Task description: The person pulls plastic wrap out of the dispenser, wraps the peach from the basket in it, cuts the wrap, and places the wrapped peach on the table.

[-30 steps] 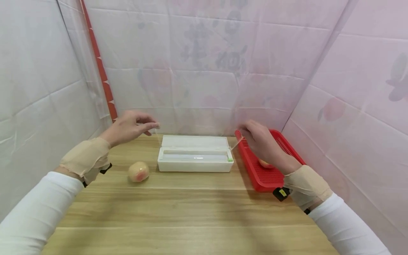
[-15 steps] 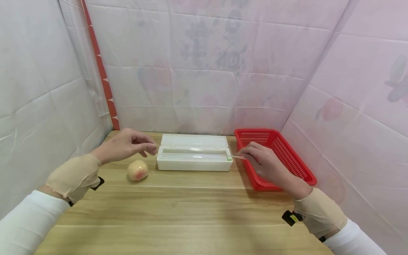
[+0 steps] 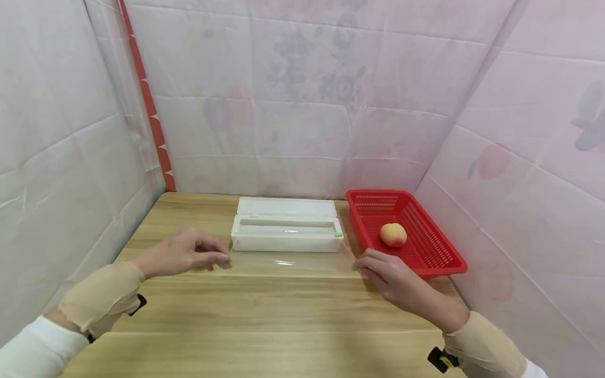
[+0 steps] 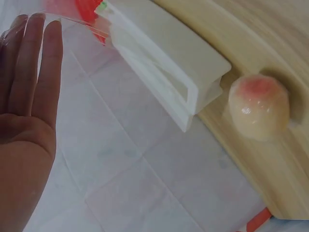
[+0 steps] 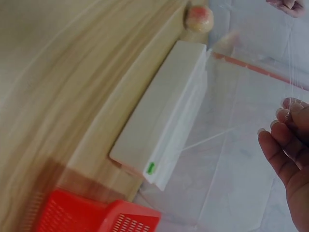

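A clear sheet of plastic wrap stretches from the white wrap box, whose lid stands open at the back. My left hand pinches the sheet's left corner between thumb and fingers. At its right corner, my right hand pinches the film, just in front of the red basket. A peach lies in that basket. Another peach, shiny as if wrapped in film, sits on the table beside the box in the left wrist view; in the head view my left hand hides it.
The wooden table runs toward me in front of the sheet. Pale printed plastic sheeting walls the back and both sides. A small green piece sits at the box's right end.
Both hands have come down and toward me, drawing the film out over the box's front. The basket peach has come into full view, while the left-hand peach has become hidden.
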`<state>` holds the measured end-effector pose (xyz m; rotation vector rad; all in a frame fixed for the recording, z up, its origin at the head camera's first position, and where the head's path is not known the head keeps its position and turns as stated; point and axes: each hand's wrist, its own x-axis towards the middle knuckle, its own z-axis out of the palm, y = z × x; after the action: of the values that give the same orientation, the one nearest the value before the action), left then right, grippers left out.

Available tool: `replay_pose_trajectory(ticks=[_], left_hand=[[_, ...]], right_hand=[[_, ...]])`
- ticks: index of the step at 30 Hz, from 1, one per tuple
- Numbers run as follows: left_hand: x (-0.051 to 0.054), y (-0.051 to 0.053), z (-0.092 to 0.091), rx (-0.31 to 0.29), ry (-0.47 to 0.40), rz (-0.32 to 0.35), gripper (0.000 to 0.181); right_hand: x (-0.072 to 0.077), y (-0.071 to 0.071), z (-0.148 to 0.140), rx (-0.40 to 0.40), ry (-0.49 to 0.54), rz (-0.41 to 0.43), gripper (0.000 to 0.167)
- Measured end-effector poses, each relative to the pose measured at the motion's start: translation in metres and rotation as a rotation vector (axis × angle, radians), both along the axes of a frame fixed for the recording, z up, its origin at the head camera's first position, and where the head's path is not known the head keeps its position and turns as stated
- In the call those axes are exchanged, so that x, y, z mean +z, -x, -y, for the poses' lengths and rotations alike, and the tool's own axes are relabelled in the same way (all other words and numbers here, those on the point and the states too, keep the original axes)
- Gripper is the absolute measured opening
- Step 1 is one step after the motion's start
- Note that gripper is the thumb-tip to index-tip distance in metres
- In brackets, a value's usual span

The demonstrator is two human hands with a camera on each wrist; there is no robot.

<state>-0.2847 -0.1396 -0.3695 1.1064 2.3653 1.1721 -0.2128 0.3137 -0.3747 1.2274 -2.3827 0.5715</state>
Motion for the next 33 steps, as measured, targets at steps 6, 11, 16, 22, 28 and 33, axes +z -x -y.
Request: replay_pose_trajectory(ticks=[6, 11, 16, 22, 28, 33], left_hand=[[-0.016, -0.008, -0.001, -0.063, 0.03, 0.029, 0.017], [-0.034, -0.015, -0.001, -0.096, 0.035, 0.102, 0.018], [-0.054, -0.019, 0.0, -0.105, 0.027, 0.16, 0.019], [-0.077, -0.022, -0.002, -0.13, 0.056, 0.131, 0.018], [-0.094, -0.028, -0.005, -0.167, 0.073, -0.03, 0.015], [-0.105, -0.033, -0.01, -0.148, 0.12, -0.128, 0.016]], right_hand=[[-0.019, -0.012, -0.001, 0.024, -0.009, 0.065, 0.025], [-0.035, -0.02, -0.001, 0.044, -0.043, 0.11, 0.012], [-0.049, -0.026, 0.0, 0.033, -0.078, 0.143, 0.01], [-0.071, -0.03, 0.0, 0.041, -0.089, 0.046, 0.009], [-0.092, -0.031, 0.002, 0.034, -0.115, -0.025, 0.011], [-0.107, -0.031, 0.003, 0.034, -0.17, -0.124, 0.017]])
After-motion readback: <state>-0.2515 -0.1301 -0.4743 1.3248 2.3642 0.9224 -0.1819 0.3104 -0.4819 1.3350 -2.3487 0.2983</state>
